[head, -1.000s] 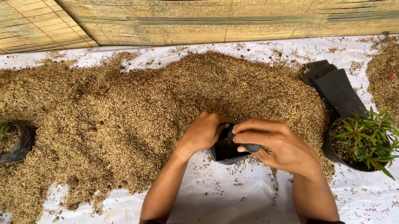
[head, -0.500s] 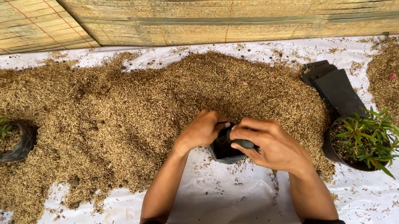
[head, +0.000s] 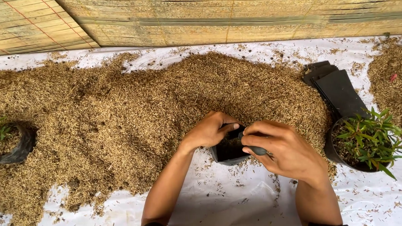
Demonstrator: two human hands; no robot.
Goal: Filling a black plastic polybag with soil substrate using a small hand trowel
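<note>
A small black plastic grow bag (head: 229,151) stands at the near edge of a wide heap of brown husk (head: 131,117). My left hand (head: 207,132) grips the bag's left rim, fingers curled over the top. My right hand (head: 284,149) pinches the right rim, folding it between thumb and fingers. Both hands hold the bag's mouth apart. The inside of the bag is dark and mostly hidden by my fingers.
A stack of flat black bags (head: 336,88) lies at the right. A black bag with a green leafy plant (head: 367,140) stands right of my hand; another planted bag (head: 5,143) sits far left. White sheet (head: 225,204) covers the ground; a woven bamboo wall (head: 232,13) runs behind.
My hands have shifted slightly on the bag's rim, with the right fingers curling further over the edge. The bag stays in the same place.
</note>
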